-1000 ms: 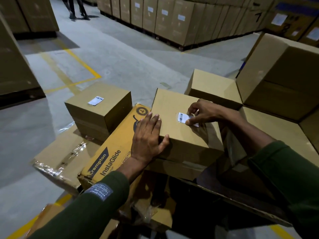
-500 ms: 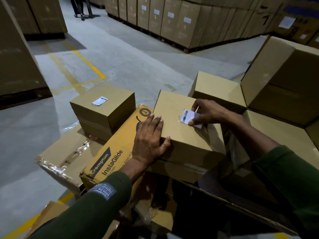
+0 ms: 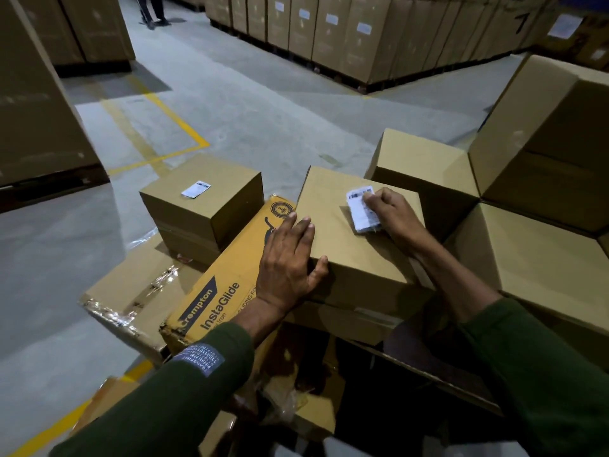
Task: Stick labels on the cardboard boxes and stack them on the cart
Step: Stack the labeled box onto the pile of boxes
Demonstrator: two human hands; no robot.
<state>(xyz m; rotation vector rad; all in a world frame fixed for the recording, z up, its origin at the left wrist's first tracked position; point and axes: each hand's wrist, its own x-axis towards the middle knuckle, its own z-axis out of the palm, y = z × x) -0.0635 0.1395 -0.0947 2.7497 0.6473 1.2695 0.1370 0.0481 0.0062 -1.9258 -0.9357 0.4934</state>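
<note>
**Second box being labelled, none seen on a cart yet**

While the left hand (image 3: 290,258) lies flat with straight fingers on the near corner of the plain cardboard box (image 3: 356,239), the right hand (image 3: 392,214) curls over a label (image 3: 361,209) on its top. Left of that box, beyond the Crompton InstaGlide carton (image 3: 227,275), a smaller box (image 3: 204,199) already carries its label (image 3: 196,189). Unlabelled boxes (image 3: 425,163) wait right of it. Stacking remains; no cart is visible.

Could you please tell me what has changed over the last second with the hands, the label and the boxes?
The right hand has turned from pinching the label's edge with its fingertips to lying curled beside the label on the box top, its fingers over the label's right edge. The left hand stays flat on the box's near left corner, the box itself has not shifted, and the labelled box at left is untouched.
</note>
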